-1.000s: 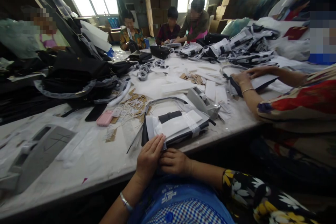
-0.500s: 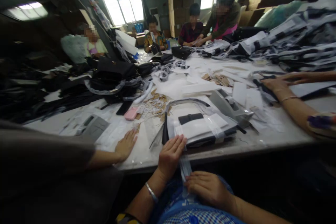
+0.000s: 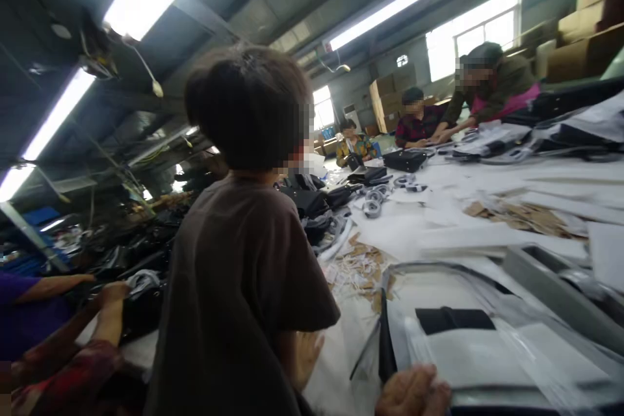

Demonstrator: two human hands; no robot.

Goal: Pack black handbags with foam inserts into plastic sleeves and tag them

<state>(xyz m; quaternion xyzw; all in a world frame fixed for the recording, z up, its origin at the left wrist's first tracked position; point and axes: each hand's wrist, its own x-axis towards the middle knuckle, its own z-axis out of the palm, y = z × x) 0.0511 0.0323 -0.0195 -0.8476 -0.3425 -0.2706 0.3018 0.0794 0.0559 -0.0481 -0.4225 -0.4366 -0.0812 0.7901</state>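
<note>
My left hand (image 3: 414, 393) shows at the bottom edge of the view, slightly blurred, with its fingers curled together. It rests at the near left edge of a black bag (image 3: 387, 344); what its fingers hold, if anything, is hidden. White sheets (image 3: 492, 354) cover the bag's front, and a black strap piece (image 3: 455, 319) lies across their top. Clear tape (image 3: 541, 364) runs over the sheets. The wrapped handle (image 3: 439, 266) arches away from me over the table. My right hand is out of the picture.
Close on my left a person in a dark T-shirt (image 3: 234, 286) stands with a hand (image 3: 307, 354) on the table. A grey tape dispenser (image 3: 560, 292) stands right of the bag. Paper scraps (image 3: 361, 266) lie beyond. Other people work around the table.
The view has swung up and left, bringing in the ceiling lights and the person beside me. My right hand has left the picture; my left hand remains at the bag's near edge.
</note>
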